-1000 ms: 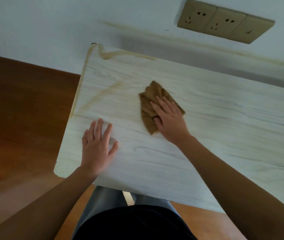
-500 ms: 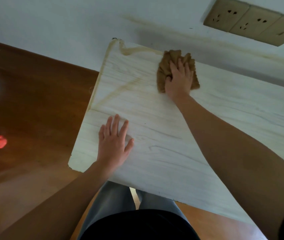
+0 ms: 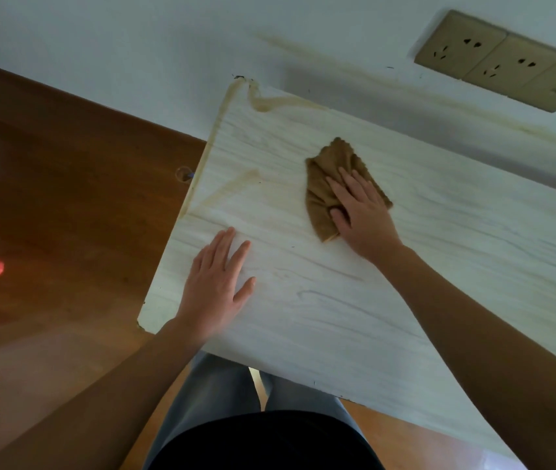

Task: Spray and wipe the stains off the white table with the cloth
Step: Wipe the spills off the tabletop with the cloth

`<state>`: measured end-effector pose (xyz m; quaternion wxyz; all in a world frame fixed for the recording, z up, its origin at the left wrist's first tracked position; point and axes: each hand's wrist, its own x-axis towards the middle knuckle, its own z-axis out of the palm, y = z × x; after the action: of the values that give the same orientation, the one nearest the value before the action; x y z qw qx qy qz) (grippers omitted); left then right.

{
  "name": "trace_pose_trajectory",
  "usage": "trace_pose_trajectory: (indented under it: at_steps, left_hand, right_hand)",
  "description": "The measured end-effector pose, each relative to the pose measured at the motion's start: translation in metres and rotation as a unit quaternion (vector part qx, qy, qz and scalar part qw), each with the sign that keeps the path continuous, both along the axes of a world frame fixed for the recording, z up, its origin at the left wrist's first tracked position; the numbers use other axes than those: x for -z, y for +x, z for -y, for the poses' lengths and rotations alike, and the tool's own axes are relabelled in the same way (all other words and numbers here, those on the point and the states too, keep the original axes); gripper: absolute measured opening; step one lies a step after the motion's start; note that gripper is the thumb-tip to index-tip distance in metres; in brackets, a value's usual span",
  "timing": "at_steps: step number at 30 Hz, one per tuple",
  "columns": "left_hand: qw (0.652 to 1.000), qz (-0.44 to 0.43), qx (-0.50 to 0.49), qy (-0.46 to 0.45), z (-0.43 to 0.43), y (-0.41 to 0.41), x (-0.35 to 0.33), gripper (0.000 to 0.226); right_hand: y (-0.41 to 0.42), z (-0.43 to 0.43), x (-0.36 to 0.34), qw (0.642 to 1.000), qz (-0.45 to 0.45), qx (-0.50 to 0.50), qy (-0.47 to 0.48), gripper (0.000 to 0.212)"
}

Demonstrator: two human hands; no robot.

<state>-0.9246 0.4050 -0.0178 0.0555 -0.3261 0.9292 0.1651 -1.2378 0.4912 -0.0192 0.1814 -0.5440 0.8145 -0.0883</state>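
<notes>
right hand (image 3: 361, 215), fingers flat and close together, presses the crumpled brown cloth (image 3: 329, 186) onto the white wood-grain table (image 3: 439, 266) mid-surface, likely for wiping pressure. left hand (image 3: 217, 283), fingers spread flat, probably steadies the table. half a second earlier the cloth was at the far edge; yellowish streak (image 3: 232, 188) remains.

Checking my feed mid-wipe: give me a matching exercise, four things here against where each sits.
Things: 1 left hand; 2 right hand; 3 brown cloth; 4 socket panel.
Places: a on the wall; b flat on the bare white table; c pressing the cloth; d partly covered by a hand.
Pairs: 1-b; 2-c; 3-d; 4-a.
</notes>
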Motion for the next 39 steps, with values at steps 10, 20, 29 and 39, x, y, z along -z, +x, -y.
trace_pose_trajectory:
  at_steps: [10, 20, 29, 39]
  left_hand:
    - [0.999, -0.019, 0.009, -0.028, 0.023, 0.025, 0.01, 0.066]
    - [0.999, -0.026, 0.013, -0.044, 0.023, 0.03, 0.025, 0.064]
    - [0.999, -0.025, 0.005, -0.039, 0.021, 0.031, 0.029, 0.064]
    - [0.999, -0.026, 0.007, -0.041, 0.022, 0.032, 0.03, 0.065]
  right_hand:
    - [-0.029, 0.091, 0.006, 0.986, -0.016, 0.162, 0.021, 0.057]
    - [0.025, 0.229, 0.006, 0.997, -0.02, 0.071, 0.039, 0.061]
    - [0.076, 0.188, 0.004, 0.996, 0.011, -0.084, 0.009, 0.059]
    - [0.07, 0.129, 0.004, 0.992, -0.014, -0.117, 0.036, 0.058]
